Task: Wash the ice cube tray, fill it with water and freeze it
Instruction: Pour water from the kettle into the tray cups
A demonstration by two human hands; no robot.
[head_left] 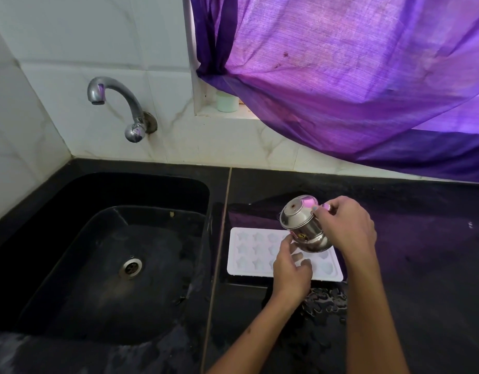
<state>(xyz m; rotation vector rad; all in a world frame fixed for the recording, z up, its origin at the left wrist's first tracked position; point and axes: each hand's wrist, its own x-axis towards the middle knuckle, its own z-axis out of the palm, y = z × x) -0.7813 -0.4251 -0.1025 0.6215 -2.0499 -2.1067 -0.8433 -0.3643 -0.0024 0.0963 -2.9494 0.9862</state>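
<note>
A white ice cube tray (249, 255) with star-shaped wells lies flat on the black counter, just right of the sink. My right hand (349, 228) grips a small steel cup (304, 225), tilted steeply over the tray's right half so its base faces up and left. My left hand (291, 271) hovers over the tray's front middle; its index finger and thumb reach up to the cup's lower side. Both hands cover part of the tray's right wells.
The black sink (119, 265) with a round drain sits at left, and a chrome tap (117, 103) juts from the tiled wall above it. Water droplets (324, 300) lie on the counter in front of the tray. A purple curtain (354, 76) hangs over the counter's back right.
</note>
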